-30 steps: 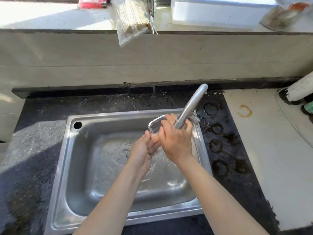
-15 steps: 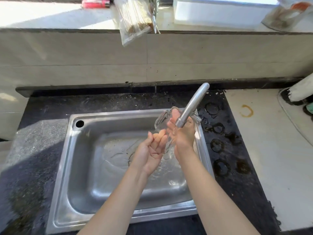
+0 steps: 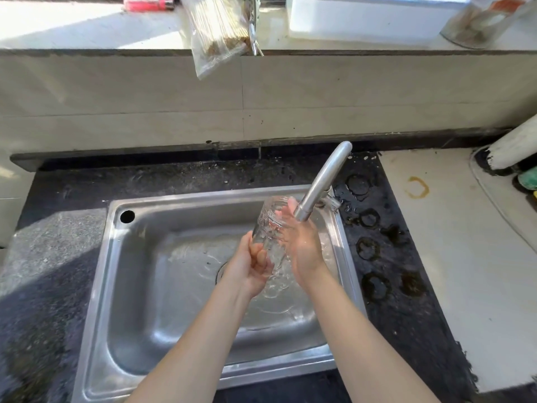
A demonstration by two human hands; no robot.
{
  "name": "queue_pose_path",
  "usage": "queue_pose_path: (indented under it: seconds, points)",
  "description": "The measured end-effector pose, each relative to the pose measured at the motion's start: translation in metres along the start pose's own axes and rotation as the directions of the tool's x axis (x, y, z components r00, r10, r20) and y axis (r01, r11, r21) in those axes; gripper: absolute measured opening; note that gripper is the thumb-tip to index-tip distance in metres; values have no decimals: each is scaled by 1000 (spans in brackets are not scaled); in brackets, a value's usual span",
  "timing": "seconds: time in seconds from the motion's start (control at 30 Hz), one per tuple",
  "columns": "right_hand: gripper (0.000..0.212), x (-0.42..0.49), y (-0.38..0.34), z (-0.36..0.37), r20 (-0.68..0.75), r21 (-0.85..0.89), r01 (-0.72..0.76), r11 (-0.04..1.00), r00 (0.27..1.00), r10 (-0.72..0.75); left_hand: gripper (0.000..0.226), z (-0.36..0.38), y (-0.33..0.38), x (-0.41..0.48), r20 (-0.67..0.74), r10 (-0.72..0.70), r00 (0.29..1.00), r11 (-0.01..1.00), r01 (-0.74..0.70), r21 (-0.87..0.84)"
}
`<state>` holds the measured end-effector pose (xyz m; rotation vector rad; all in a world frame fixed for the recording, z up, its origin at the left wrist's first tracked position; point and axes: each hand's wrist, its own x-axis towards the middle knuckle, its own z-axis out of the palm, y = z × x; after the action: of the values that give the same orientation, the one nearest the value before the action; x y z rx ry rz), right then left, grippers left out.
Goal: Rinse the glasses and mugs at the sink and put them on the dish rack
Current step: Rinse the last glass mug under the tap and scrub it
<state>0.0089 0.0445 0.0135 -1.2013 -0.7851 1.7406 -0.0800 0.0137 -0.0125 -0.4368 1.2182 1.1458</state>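
Glass (image 3: pixel 270 228) grasped by left hand (image 3: pixel 250 269), right hand (image 3: pixel 302 248) seemingly flat alongside, over steel sink (image 3: pixel 96 286).

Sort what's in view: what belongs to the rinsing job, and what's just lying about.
Job: glass, gripped by the left hand, right hand against it; faucet; sink.
Lying about: red lighter, plastic bag, white tub, jar, all on the ledge.
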Motion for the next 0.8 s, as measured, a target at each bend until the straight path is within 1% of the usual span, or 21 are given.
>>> queue_pose_path:
  seconds: [0.03, 0.1, 0.17, 0.2, 0.23, 0.27, 0.3, 0.33, 0.37, 0.4, 0.43, 0.47, 0.53, 0.57, 0.6, 0.63, 0.67, 0.7, 0.73, 0.8]
  points:
    - [15, 0, -4, 1, -34, 13, -3, 1000, 999, 3, 41, 1, -1, 1, 9, 11, 1000, 999, -11, 39]
    - [12, 6, -11, 1, -103, 19, -27, 999, 994, 29, 40, 3, 0, 2, 28, 39, 999, 994, -42, 97]
    - [28, 13, -17, 1, -180, -12, -72, 997, 981, 69, 38, 5, 2, 4, 10, 75, 997, 990, -76, 117]
    - [32, 17, -18, 1, -226, -37, -85, 996, 971, 74, 36, 6, 3, 5, -9, 94, 996, 988, -92, 125]
    - [34, 19, -17, 0, -266, -102, -82, 991, 963, 52, 35, 6, 4, 6, -34, 110, 993, 986, -105, 129]
    - [32, 19, -13, -2, -278, -234, -47, 971, 960, -21, 33, 5, 5, 7, -61, 127, 990, 985, -118, 127]
    - [27, 18, -9, -4, -242, -407, 6, 913, 964, -115, 32, 5, 5, 9, -88, 149, 985, 983, -138, 124]
    - [24, 15, -4, -5, -179, -554, 62, 830, 965, -192, 30, 4, 6, 9, -112, 177, 978, 979, -163, 123]
    - [30, 12, 0, -6, -117, -639, 102, 763, 967, -227, 29, 5, 7, 8, -130, 204, 970, 973, -187, 132]
    - [42, 10, 2, -6, -86, -673, 115, 731, 969, -232, 29, 5, 8, 6, -142, 225, 964, 968, -205, 146]
    - [49, 10, 0, -5, -77, -689, 115, 716, 970, -229, 27, 6, 9, 5, -149, 240, 959, 963, -216, 160]
    - [47, 11, -4, -4, -68, -697, 108, 709, 974, -214, 26, 6, 10, 4, -152, 254, 955, 958, -227, 174]
    - [33, 15, -17, -2, -93, -674, 29, 738, 988, -123, 25, 5, 16, 3, -135, 280, 951, 942, -244, 232]
    - [24, 16, -24, -2, -106, -618, -29, 786, 993, -47, 25, 4, 18, 4, -119, 290, 950, 931, -251, 266]
    - [23, 17, -30, -3, -108, -522, -94, 848, 993, 43, 24, 4, 19, 5, -104, 297, 949, 921, -256, 293]
    - [22, 20, -33, -4, -101, -380, -192, 905, 981, 166, 23, 4, 19, 5, -97, 298, 950, 916, -256, 308]
    - [23, 19, -38, -4, -77, -232, -313, 921, 950, 304, 22, 5, 19, 5, -96, 297, 950, 916, -254, 311]
    - [29, 19, -40, -5, -59, -142, -424, 894, 906, 420, 21, 5, 19, 5, -95, 303, 948, 914, -261, 309]
    - [35, 19, -41, -8, -45, -124, -505, 854, 863, 504, 20, 5, 20, 4, -91, 322, 942, 906, -279, 319]
    - [45, 20, -41, -15, -1, -176, -591, 787, 799, 601, 20, 6, 24, 4, -77, 406, 911, 850, -345, 398]
